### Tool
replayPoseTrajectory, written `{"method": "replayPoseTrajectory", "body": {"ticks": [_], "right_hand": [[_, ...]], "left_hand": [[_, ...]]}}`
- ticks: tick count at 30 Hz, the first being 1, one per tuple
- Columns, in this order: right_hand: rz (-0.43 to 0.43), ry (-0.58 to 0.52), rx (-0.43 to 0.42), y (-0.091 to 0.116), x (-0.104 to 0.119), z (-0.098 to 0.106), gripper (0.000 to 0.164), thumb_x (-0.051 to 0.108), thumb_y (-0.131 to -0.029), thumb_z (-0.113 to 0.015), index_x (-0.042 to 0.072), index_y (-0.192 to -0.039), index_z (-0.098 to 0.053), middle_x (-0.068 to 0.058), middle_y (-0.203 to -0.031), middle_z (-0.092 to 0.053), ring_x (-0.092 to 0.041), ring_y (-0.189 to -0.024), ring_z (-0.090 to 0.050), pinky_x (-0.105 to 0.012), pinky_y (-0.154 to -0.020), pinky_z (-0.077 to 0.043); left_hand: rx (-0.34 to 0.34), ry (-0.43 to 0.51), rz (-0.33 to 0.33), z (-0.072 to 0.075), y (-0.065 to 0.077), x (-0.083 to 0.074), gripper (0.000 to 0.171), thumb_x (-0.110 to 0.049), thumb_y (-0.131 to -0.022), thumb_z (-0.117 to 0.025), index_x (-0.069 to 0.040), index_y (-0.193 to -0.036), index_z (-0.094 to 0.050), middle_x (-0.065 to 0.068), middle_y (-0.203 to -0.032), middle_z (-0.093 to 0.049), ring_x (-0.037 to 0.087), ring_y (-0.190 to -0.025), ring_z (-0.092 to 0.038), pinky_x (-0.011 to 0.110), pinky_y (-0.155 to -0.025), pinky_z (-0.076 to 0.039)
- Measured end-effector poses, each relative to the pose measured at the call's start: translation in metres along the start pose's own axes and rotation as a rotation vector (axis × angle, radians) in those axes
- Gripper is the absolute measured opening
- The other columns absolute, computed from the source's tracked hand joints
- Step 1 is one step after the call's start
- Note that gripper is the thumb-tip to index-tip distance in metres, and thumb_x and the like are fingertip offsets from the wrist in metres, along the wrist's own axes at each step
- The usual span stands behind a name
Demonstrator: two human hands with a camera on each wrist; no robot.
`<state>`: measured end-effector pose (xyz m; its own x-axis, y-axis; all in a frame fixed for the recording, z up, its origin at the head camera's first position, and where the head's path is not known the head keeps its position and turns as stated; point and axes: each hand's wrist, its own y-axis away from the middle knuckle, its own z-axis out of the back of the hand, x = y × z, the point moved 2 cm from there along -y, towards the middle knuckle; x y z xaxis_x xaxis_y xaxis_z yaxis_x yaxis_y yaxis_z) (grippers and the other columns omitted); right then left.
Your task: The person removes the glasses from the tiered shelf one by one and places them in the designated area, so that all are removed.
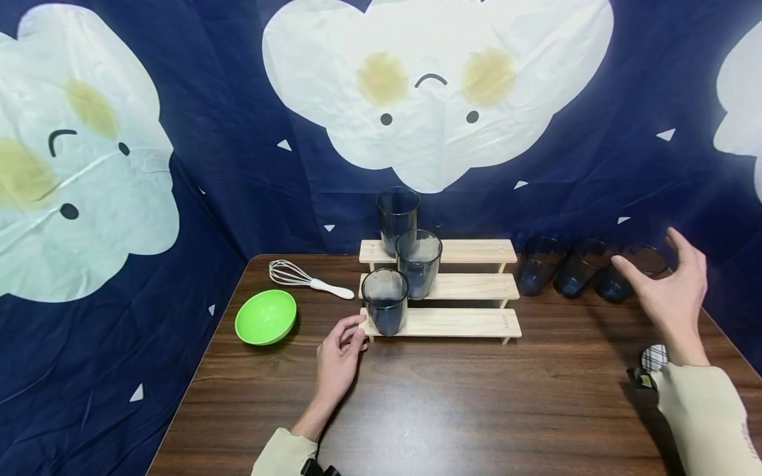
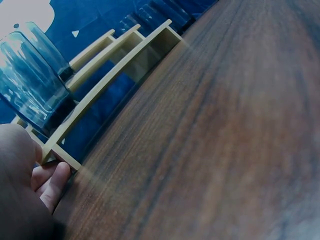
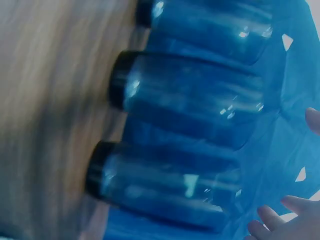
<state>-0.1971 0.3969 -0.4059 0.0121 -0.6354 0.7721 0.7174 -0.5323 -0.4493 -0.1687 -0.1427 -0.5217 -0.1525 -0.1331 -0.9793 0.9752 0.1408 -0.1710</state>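
My left hand (image 1: 340, 357) is at the left end of a three-tier wooden rack (image 1: 458, 322), its fingers curled around the end of the lowest step. One dark tinted glass stands upright on each step: the front glass (image 1: 385, 311), the middle glass (image 1: 419, 268) and the back glass (image 1: 397, 221). My right hand (image 1: 675, 291) is in the air at the right, thumb and fingers spread with nothing between them. Beside and behind it stands the rightmost glass (image 1: 613, 285), in a row with another glass (image 1: 574, 281) and a third glass (image 1: 536, 274).
A green bowl (image 1: 266, 317) and a white whisk (image 1: 312, 281) lie left of the rack on the brown wooden table (image 1: 440, 403). Near my right wrist is a small round checkered item (image 1: 654, 357). A dark blue cloth (image 1: 226, 132) with cloud faces hangs behind the table.
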Motion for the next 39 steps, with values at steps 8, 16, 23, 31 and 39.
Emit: {"method": "replayPoseTrajectory", "body": {"ticks": [8, 16, 23, 31, 39], "right_hand": [[0.091, -0.045, 0.013, 0.012, 0.032, -0.006, 0.083, 0.022, -0.092, -0.088, 0.018, -0.166, -0.053, -0.015, -0.164, -0.054, -0.028, -0.154, -0.045, -0.026, -0.129, -0.032], [0.209, -0.092, 0.030, 0.024, 0.059, -0.018, 0.080, 0.016, -0.089, -0.091, 0.020, -0.162, -0.060, -0.013, -0.153, -0.065, 0.003, -0.134, -0.050, -0.011, -0.105, -0.036], [0.284, -0.115, 0.138, 0.036, 0.085, -0.033, 0.081, 0.013, -0.088, -0.092, 0.023, -0.162, -0.059, -0.014, -0.151, -0.066, -0.016, -0.145, -0.053, -0.017, -0.118, -0.035], [0.319, -0.207, 0.228, 0.053, 0.109, -0.057, 0.082, 0.006, -0.087, -0.092, 0.020, -0.161, -0.060, -0.014, -0.148, -0.069, 0.003, -0.136, -0.053, -0.015, -0.113, -0.037], [0.387, -0.253, 0.299, 0.071, 0.136, -0.080, 0.079, 0.009, -0.088, -0.092, 0.020, -0.160, -0.061, -0.012, -0.147, -0.069, -0.022, -0.137, -0.058, -0.015, -0.108, -0.038]], "left_hand": [[-0.001, 0.000, -0.024, 0.000, 0.003, -0.001, 0.022, 0.000, -0.108, -0.069, 0.001, -0.129, -0.075, 0.021, -0.107, -0.081, 0.024, -0.091, -0.081, 0.028, -0.081, -0.071], [0.000, -0.002, -0.004, 0.000, 0.002, -0.001, 0.022, 0.001, -0.108, -0.068, 0.000, -0.129, -0.075, 0.021, -0.109, -0.082, 0.026, -0.092, -0.081, 0.028, -0.082, -0.071], [-0.004, -0.010, 0.001, 0.000, 0.001, 0.000, 0.022, 0.001, -0.108, -0.069, -0.001, -0.128, -0.076, 0.020, -0.108, -0.082, 0.023, -0.090, -0.081, 0.027, -0.081, -0.071], [-0.003, -0.012, -0.019, 0.000, 0.000, 0.000, 0.022, 0.001, -0.108, -0.069, 0.000, -0.128, -0.076, 0.021, -0.109, -0.082, 0.024, -0.091, -0.082, 0.027, -0.081, -0.071], [0.000, -0.010, -0.011, -0.001, 0.000, -0.003, 0.022, 0.002, -0.107, -0.069, 0.000, -0.128, -0.076, 0.021, -0.109, -0.082, 0.022, -0.092, -0.081, 0.025, -0.081, -0.070]]}}
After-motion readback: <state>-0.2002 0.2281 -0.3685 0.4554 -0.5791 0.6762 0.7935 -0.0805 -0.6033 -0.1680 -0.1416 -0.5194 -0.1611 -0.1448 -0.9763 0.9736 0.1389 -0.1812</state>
